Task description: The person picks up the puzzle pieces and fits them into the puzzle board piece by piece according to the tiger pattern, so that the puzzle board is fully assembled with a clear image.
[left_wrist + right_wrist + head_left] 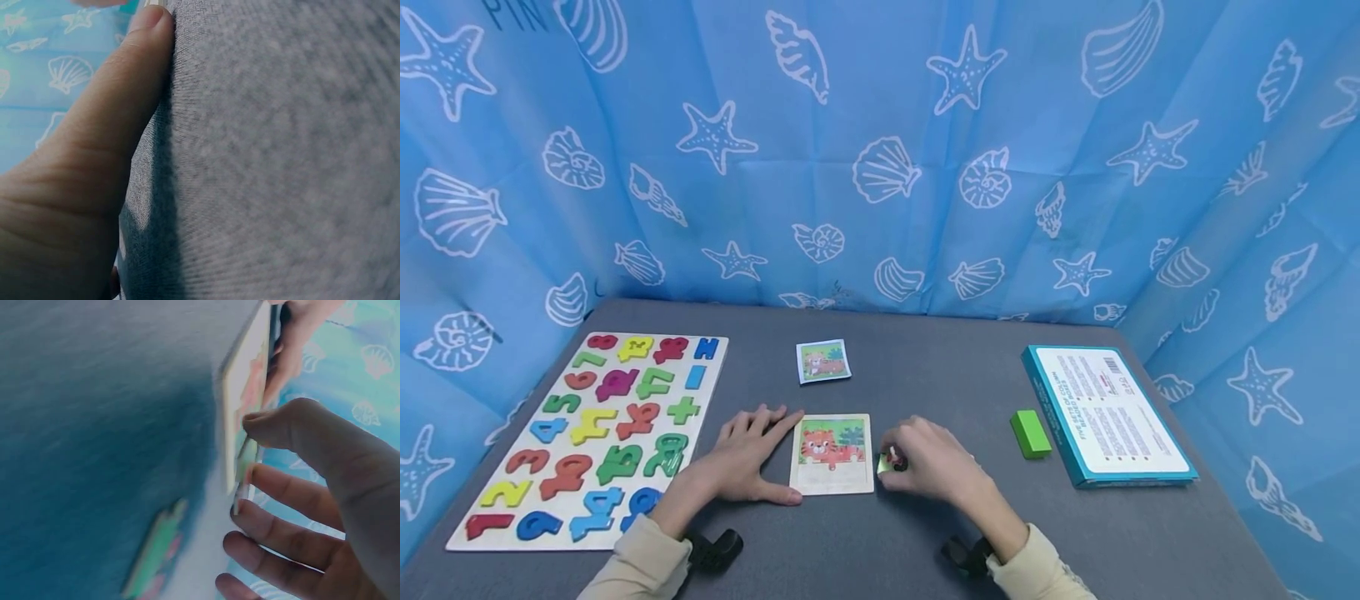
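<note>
A square wooden puzzle board (833,489) lies mid-table, its upper part filled with a tiger picture and its lower part bare wood. My left hand (752,457) rests spread along its left side, index finger and thumb at the edge; the thumb (119,94) lies straight in the left wrist view. Right of the board, my right hand (928,458) pinches a small puzzle piece (883,463) between thumb and fingers. Another puzzle piece (153,556) lies on the cloth below that hand in the right wrist view, mostly hidden in the head view.
A tiger picture card (823,362) lies behind the board. At left is a board of coloured numbers (707,367). A green block (1030,434) and a blue-edged box (1120,417) sit at right. A blue shell-print curtain (880,233) hangs behind the grey table.
</note>
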The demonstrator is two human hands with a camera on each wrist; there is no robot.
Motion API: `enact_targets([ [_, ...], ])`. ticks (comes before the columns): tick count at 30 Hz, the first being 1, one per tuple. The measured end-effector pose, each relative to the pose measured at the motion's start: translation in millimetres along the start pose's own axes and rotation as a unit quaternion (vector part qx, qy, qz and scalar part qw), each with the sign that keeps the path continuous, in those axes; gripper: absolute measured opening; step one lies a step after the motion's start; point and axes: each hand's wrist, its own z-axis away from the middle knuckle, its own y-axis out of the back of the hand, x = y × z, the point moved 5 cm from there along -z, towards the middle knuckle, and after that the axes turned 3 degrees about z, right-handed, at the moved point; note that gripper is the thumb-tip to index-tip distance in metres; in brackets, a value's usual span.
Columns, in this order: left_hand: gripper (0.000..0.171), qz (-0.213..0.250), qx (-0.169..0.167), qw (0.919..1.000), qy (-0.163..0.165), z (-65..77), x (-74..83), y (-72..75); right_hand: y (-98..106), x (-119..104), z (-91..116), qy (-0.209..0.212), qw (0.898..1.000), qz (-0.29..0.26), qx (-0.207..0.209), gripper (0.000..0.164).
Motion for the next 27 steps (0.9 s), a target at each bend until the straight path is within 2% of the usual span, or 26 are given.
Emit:
enact_targets([
  [5,0.119,0.002,0.002,1.0000,-0.003,1.5,1.5,1.3,1.6,-23.2,-17.3,0.035,0.999,-0.010,-0.002,0.021],
  [9,0.117,-0.003,-0.003,1.0000,-0.003,2.9,4.8,3.6,-7.5,-45.3,-35.5,0.075,0.997,-0.016,-0.014,0.022],
  [15,0.117,-0.012,0.003,0.9999,-0.006,3.6,7.0,4.8,-25.9,-68.0,-51.7,0.107,0.994,0.030,-0.016,0.021],
  [20,0.116,-0.009,0.009,0.9999,-0.009,4.8,5.4,5.5,-31.4,-72.6,-51.8,0.117,0.991,0.062,0.002,0.017],
  [24,0.115,-0.006,0.014,0.9998,-0.014,5.9,6.9,7.1,-31.9,-72.6,-50.2,0.096,0.991,0.080,0.037,0.012],
  [27,0.116,-0.004,0.013,0.9998,-0.013,5.1,5.9,4.7,-34.7,-72.5,-48.7,0.072,0.992,0.093,0.047,0.010],
])
